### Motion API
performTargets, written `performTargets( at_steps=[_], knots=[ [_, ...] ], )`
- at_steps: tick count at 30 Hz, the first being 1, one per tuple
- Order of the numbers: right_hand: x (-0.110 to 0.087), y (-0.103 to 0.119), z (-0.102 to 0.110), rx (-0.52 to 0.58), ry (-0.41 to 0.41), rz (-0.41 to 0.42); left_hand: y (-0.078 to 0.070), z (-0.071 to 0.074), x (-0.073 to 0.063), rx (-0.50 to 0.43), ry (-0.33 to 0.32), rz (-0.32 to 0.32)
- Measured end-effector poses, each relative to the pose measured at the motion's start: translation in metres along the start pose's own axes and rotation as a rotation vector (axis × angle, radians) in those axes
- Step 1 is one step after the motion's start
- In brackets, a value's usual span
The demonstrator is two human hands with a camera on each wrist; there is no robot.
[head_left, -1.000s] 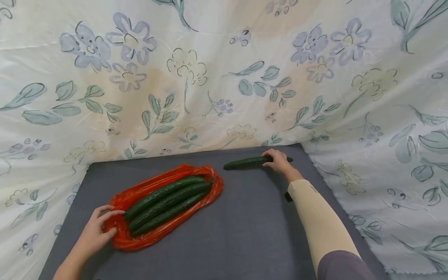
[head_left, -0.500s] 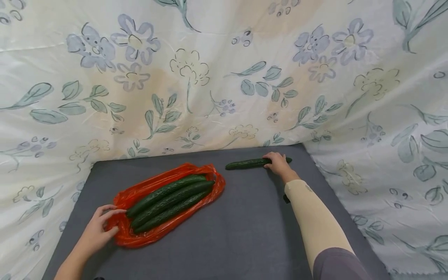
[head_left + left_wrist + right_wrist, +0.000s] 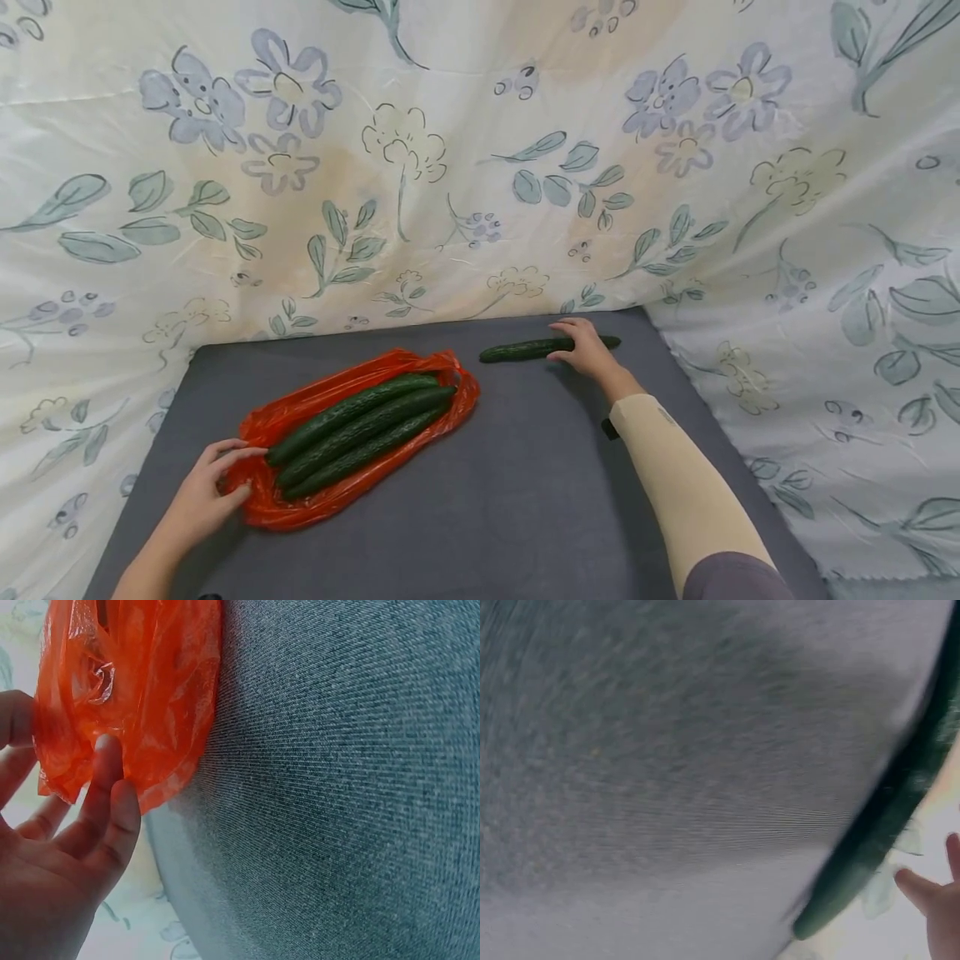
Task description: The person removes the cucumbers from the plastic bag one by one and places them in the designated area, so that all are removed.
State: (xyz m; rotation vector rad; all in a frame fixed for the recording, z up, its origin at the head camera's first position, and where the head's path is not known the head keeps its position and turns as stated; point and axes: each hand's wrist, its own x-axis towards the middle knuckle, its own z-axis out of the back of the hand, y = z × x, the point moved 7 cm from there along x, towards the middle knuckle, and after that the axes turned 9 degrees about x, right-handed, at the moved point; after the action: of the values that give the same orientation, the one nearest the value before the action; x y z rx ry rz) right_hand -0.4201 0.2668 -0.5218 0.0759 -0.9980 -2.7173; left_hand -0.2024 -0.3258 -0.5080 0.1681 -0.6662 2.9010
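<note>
Three long dark green cucumbers (image 3: 367,425) lie side by side in a spread orange-red plastic bag (image 3: 300,521). My left hand (image 3: 206,492) is at the bag's near left end, fingers loosely bent, thumb apart from them. In the left wrist view its fingertips (image 3: 109,746) overlap the crumpled bag edge (image 3: 165,742). A single cucumber (image 3: 517,350) lies at the back right of the table. My right hand (image 3: 585,346) is over its right half, fingers and thumb spread. The right wrist view has a gap between that cucumber (image 3: 877,825) and the visible fingertips (image 3: 904,877).
Dark grey cloth covers the table (image 3: 480,517). A pale floral curtain (image 3: 450,208) hangs along the back and sides. Grey tabletop lies between the bag and the single cucumber. A small dark object (image 3: 210,597) shows at the bottom edge of the head view.
My right hand has loosened from the single cucumber and shifted slightly left along it, fingers spreading. The cucumber stays in place. My left hand keeps its place at the bag.
</note>
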Motion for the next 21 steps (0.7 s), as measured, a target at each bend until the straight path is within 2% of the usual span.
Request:
performTargets(
  at_steps=[8, 17, 21],
  knots=[
    [-0.002, 0.027, 0.001, 0.068, -0.009, 0.044, 0.004, 0.003, -0.002, 0.005, 0.009, 0.011],
    [-0.008, 0.042, 0.002, 0.085, -0.029, 0.05, 0.005, 0.0, -0.002, 0.006, 0.024, 0.022],
    [-0.013, 0.054, 0.007, 0.095, -0.069, 0.067, 0.001, 0.0, 0.0, 0.011, -0.005, 0.006]
  ],
)
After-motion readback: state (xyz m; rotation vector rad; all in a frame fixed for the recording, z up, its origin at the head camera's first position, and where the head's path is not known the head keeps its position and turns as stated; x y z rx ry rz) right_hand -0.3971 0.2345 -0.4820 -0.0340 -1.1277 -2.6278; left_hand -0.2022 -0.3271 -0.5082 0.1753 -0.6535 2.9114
